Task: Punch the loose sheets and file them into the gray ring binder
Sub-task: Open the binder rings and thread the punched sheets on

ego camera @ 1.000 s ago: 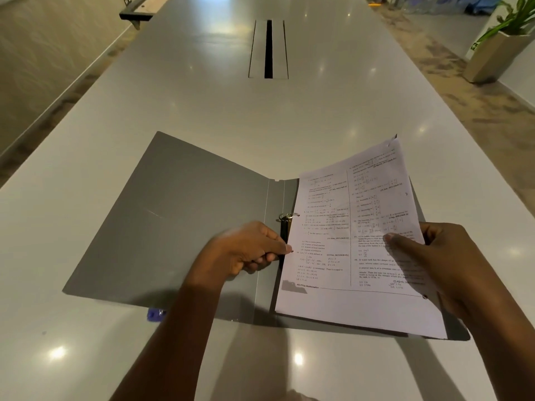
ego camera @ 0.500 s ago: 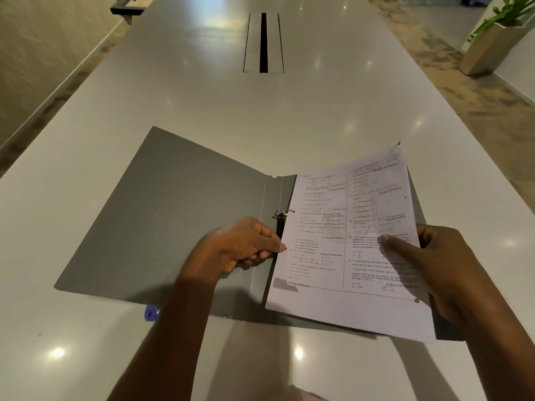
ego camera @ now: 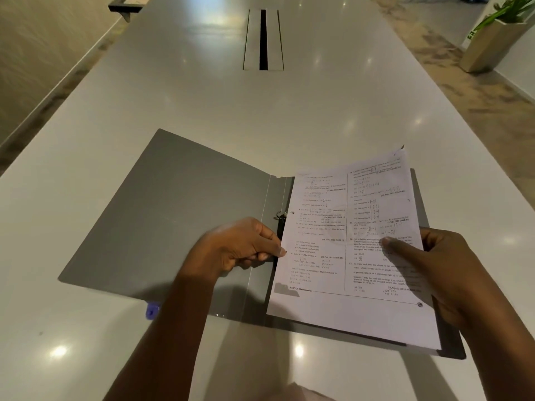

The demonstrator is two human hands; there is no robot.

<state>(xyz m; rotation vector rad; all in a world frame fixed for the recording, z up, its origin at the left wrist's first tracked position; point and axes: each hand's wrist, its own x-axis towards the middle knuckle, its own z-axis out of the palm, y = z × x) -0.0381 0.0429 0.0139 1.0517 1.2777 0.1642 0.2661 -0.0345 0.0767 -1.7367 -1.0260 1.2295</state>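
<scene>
The gray ring binder (ego camera: 173, 215) lies open flat on the white table, its front cover spread to the left. Printed sheets (ego camera: 333, 227) are held over the binder's right half, their left edge at the metal ring mechanism (ego camera: 280, 217). A punched hole shows near that edge. My left hand (ego camera: 240, 247) pinches the sheets' left edge beside the black ring bar. My right hand (ego camera: 428, 264) grips the sheets' right edge, thumb on top of the page. The lower ring is hidden by paper and hand.
A small purple object (ego camera: 152, 310) peeks out under the binder's front edge. A cable slot (ego camera: 263, 39) is set into the table (ego camera: 318, 111) farther away. A planter (ego camera: 492, 39) stands on the floor at the far right.
The sheets have slid slightly left toward the rings, both hands keeping their grip. The view has tipped down a little.
</scene>
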